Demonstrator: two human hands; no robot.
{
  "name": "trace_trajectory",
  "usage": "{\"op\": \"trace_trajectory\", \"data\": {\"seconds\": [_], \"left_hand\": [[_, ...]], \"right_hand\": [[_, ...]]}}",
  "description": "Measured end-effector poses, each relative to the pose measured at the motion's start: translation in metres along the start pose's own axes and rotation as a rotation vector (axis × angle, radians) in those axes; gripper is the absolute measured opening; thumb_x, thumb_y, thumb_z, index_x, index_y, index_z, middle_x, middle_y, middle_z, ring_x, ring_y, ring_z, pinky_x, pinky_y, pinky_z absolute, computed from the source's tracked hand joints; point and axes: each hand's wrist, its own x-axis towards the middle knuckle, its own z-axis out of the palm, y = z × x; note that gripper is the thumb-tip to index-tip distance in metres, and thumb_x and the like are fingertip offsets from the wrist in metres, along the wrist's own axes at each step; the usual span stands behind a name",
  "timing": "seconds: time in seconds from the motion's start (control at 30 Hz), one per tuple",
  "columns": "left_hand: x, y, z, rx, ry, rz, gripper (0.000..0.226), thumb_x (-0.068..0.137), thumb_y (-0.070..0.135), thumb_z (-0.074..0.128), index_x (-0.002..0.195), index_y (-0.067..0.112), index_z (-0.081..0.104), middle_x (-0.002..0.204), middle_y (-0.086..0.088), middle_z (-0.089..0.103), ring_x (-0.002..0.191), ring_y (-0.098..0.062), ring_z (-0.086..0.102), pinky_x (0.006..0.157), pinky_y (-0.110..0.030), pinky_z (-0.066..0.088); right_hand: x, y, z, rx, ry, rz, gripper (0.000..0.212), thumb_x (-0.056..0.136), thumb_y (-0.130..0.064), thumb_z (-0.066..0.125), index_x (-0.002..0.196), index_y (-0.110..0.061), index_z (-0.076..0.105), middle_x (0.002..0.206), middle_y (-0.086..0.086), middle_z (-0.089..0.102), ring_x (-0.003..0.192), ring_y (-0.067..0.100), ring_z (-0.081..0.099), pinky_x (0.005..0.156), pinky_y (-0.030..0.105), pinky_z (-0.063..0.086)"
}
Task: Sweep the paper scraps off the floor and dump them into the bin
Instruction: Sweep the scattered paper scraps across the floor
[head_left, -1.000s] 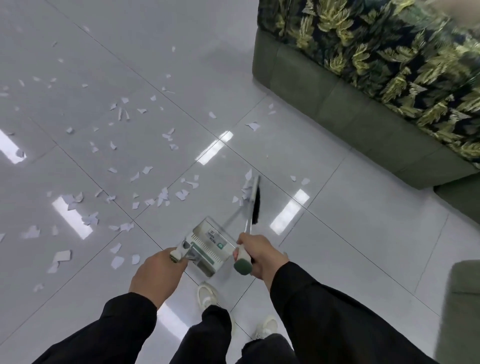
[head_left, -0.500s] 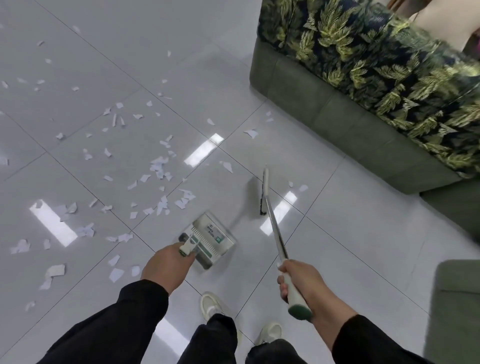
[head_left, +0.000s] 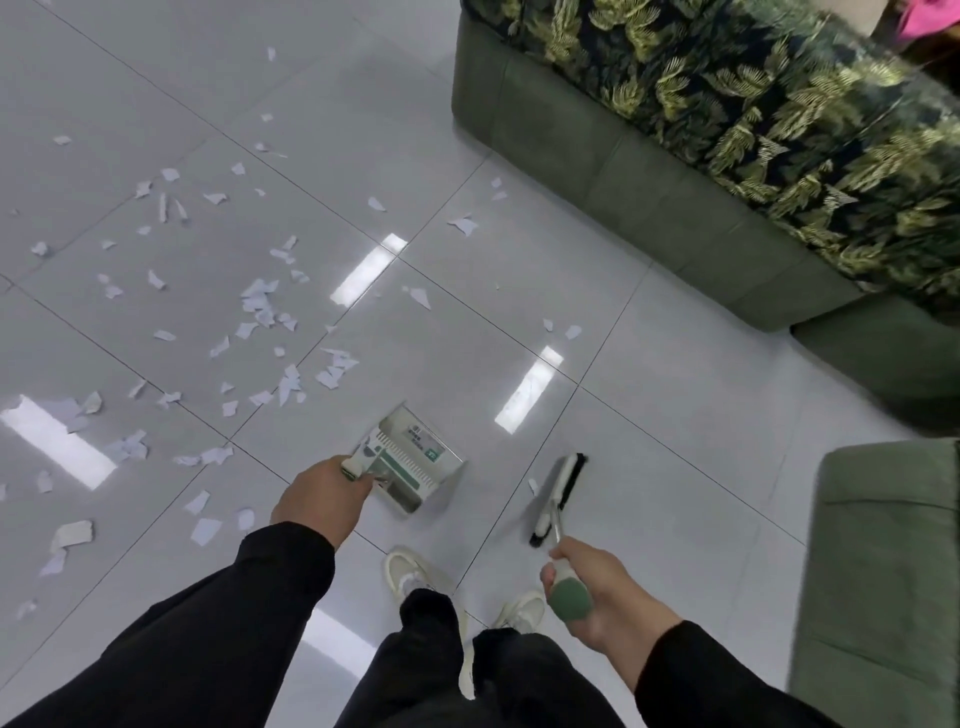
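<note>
**Barely Started: Scraps All Over, Pan Looking Empty**

Standing on glossy grey tile floor (head_left: 675, 519), tools in both hands. Left hand (head_left: 322, 501) wrapped around the handle of the dustpan (head_left: 415, 460), fingers curled tight on it, pan held low just ahead of the white shoes (head_left: 410, 571), mouth facing out toward the mess. Right hand (head_left: 597, 597) clamped around the green-capped grip of the broom (head_left: 558, 493), bristle head down near the floor to the right of the pan, apart from it and angled away from the pile.

On to progress. Very little banked, by the look of it: nothing white visible inside the pan, though part of its interior sits hidden. Paper scraps (head_left: 270, 306) strewn widely across the tiles, thickest to the left and ahead of the pan, with a loose cluster just beyond its lip. Stragglers further off too: several near the sofa base, one tiny piece right beside the broom head. Nearly the whole sweep left, then, plus the dump. No bin anywhere in view.

Surroundings now. Green sofa (head_left: 597, 171) with leaf-print cushions running along the upper right, a second green upholstered piece (head_left: 883, 597) close on the right. Tight quarters for the broom on that side; scraps by the sofa base likely awkward to draw out
</note>
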Motion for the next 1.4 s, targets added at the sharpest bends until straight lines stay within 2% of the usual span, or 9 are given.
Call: {"op": "trace_trajectory", "data": {"seconds": [0.13,0.27,0.4,0.47,0.63,0.83,1.03,1.23,1.4], "left_hand": [[-0.018,-0.015,-0.005,-0.023,0.055,-0.070,0.018,0.095,0.034,0.058,0.083,0.021,0.062,0.075,0.000,0.064,0.071,-0.022,0.059,0.059,-0.030,0.041],[-0.047,-0.041,-0.025,-0.043,0.117,-0.146,0.025,0.096,0.040,0.058,0.076,0.025,0.058,0.073,0.003,0.064,0.069,-0.019,0.059,0.058,-0.029,0.041],[-0.067,-0.068,-0.044,-0.096,0.153,-0.213,0.028,0.097,0.037,0.057,0.072,0.023,0.056,0.069,0.001,0.061,0.064,-0.018,0.054,0.056,-0.028,0.038],[-0.069,-0.072,-0.045,-0.121,0.171,-0.226,0.025,0.096,0.036,0.058,0.074,0.023,0.057,0.070,-0.001,0.063,0.064,-0.019,0.056,0.056,-0.029,0.039],[-0.076,-0.062,-0.049,-0.121,0.186,-0.259,0.022,0.095,0.038,0.057,0.076,0.026,0.056,0.073,0.002,0.063,0.068,-0.019,0.058,0.057,-0.029,0.040],[-0.063,0.004,-0.040,-0.132,0.177,-0.205,0.023,0.095,0.038,0.057,0.075,0.028,0.055,0.071,0.001,0.063,0.068,-0.021,0.058,0.058,-0.030,0.041],[-0.021,0.102,-0.021,-0.135,0.139,-0.125,0.021,0.096,0.036,0.059,0.077,0.027,0.059,0.071,0.001,0.065,0.067,-0.017,0.059,0.055,-0.028,0.039],[0.022,0.202,0.003,-0.208,0.122,-0.179,0.021,0.095,0.032,0.058,0.077,0.022,0.058,0.072,-0.003,0.063,0.068,-0.022,0.058,0.057,-0.030,0.040],[0.075,0.280,0.023,-0.238,0.142,-0.198,0.026,0.096,0.035,0.057,0.076,0.018,0.058,0.070,-0.005,0.064,0.065,-0.024,0.058,0.056,-0.029,0.041]], "right_hand": [[-0.002,0.021,0.044,-0.055,-0.112,0.019,0.014,0.094,0.000,0.052,0.107,-0.002,0.050,0.080,0.017,0.049,0.036,0.019,0.051,0.037,0.022,0.045],[-0.012,0.021,0.092,-0.189,-0.248,-0.025,0.016,0.095,-0.002,0.050,0.110,-0.001,0.050,0.069,0.016,0.051,0.039,0.020,0.049,0.039,0.023,0.044],[-0.009,-0.007,0.125,-0.281,-0.341,-0.067,0.010,0.095,-0.008,0.051,0.103,-0.003,0.050,0.057,0.012,0.054,0.037,0.019,0.046,0.038,0.023,0.043],[-0.004,-0.030,0.125,-0.223,-0.376,-0.043,0.010,0.094,-0.010,0.055,0.099,-0.005,0.048,0.058,0.009,0.053,0.036,0.016,0.045,0.037,0.020,0.044],[-0.016,-0.063,0.121,-0.362,-0.397,-0.114,0.019,0.092,-0.008,0.059,0.109,0.000,0.054,0.062,0.011,0.055,0.041,0.015,0.043,0.037,0.020,0.043],[-0.026,-0.089,0.057,-0.364,-0.365,-0.183,0.010,0.094,-0.004,0.054,0.102,-0.001,0.056,0.063,0.011,0.056,0.043,0.018,0.046,0.041,0.023,0.042],[0.001,-0.177,-0.024,-0.335,-0.186,-0.308,0.012,0.093,0.006,0.047,0.086,0.000,0.054,0.062,0.014,0.054,0.039,0.017,0.040,0.037,0.020,0.038],[0.052,-0.286,-0.095,-0.274,-0.011,-0.266,0.005,0.096,0.002,0.049,0.092,0.000,0.052,0.058,0.013,0.053,0.037,0.018,0.044,0.037,0.021,0.041],[0.103,-0.382,-0.114,-0.302,0.021,-0.228,0.004,0.099,-0.001,0.047,0.102,-0.001,0.050,0.066,0.013,0.049,0.038,0.018,0.047,0.039,0.022,0.044]]}}
